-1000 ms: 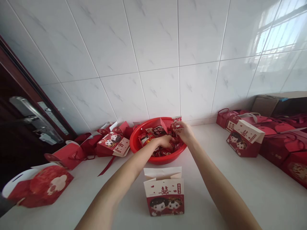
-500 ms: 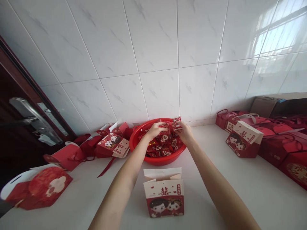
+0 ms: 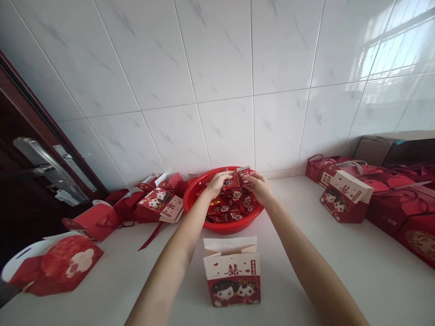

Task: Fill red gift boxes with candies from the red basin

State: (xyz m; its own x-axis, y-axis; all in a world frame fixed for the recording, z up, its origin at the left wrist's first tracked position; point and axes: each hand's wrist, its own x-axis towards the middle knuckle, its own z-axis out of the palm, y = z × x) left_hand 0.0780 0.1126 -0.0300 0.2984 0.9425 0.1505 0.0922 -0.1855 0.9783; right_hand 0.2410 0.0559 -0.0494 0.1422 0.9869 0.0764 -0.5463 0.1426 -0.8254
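Note:
A red plastic basket (image 3: 224, 230) holds many red-wrapped candies (image 3: 234, 208) with white lettering. Over its far side, my left hand (image 3: 217, 184) is closed on a red candy packet (image 3: 228, 183). Just to the right, my right hand (image 3: 260, 187) pinches another red and white candy packet (image 3: 244, 171). The two packets are close together, and I cannot tell whether more are hidden under my fingers. Nearer to me, between my forearms, a red and white gift box (image 3: 234, 280) with two cartoon faces stands upright, its top flaps open.
Several red gift boxes (image 3: 159, 201) line the left side, one with a ribbon (image 3: 151, 236) trailing. More gift boxes (image 3: 346, 197) crowd the right, in front of a cardboard box (image 3: 380, 149). A tiled wall (image 3: 224, 131) rises behind the basket; a door handle (image 3: 50, 167) is at left.
My right hand has moved left with its candy packet, closer to my left hand. The packet in my left hand now shows more clearly. The gift box stays in place.

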